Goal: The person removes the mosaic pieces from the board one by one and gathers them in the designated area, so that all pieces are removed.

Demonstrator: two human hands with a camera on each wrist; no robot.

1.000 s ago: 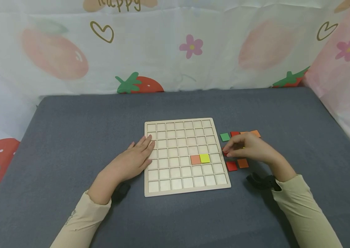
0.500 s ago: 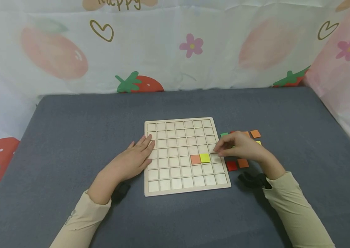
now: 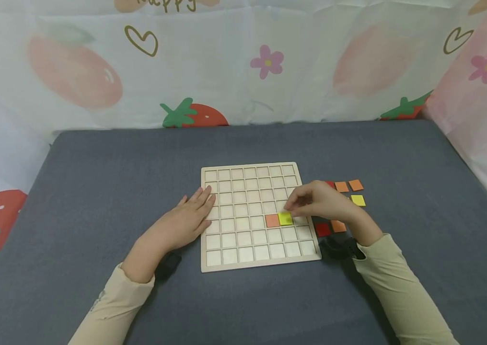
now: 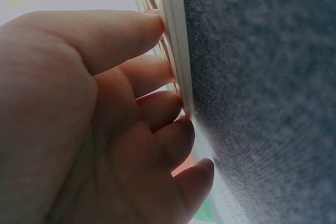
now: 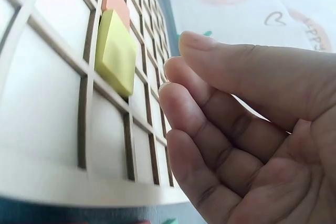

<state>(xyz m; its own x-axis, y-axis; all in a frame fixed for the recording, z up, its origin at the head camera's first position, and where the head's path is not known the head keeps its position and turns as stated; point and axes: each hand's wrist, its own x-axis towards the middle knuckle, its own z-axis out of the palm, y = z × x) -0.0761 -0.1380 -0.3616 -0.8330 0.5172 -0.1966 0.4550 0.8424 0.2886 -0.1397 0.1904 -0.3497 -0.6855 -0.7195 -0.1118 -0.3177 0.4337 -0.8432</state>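
Observation:
A pale wooden grid board (image 3: 243, 266) lies on the grey cloth, with an orange-pink square tile (image 3: 272, 220) and a yellow square tile (image 3: 285, 219) side by side on it. In the right wrist view the yellow tile (image 5: 116, 53) looks slightly tilted, not flush in its cell. My right hand (image 3: 323, 203) hovers just right of that tile, thumb and fingers loosely bent, apart from it; nothing shows between the fingertips. At the board's left edge my left hand (image 3: 185, 223) rests with straight fingers on the rim; the thumb and fingertips (image 4: 152, 24) touch the board's side.
Right of the board lie loose tiles: a red one (image 3: 323, 230), an orange one (image 3: 338, 226), a yellow one (image 3: 357, 200) and several more at the back, including an orange tile (image 3: 356, 185). The right hand partly covers this group. A printed curtain (image 3: 235, 62) hangs behind the table.
My right hand has moved left from the loose tiles, over the board's right edge, to beside the yellow tile. My left hand has stayed in place.

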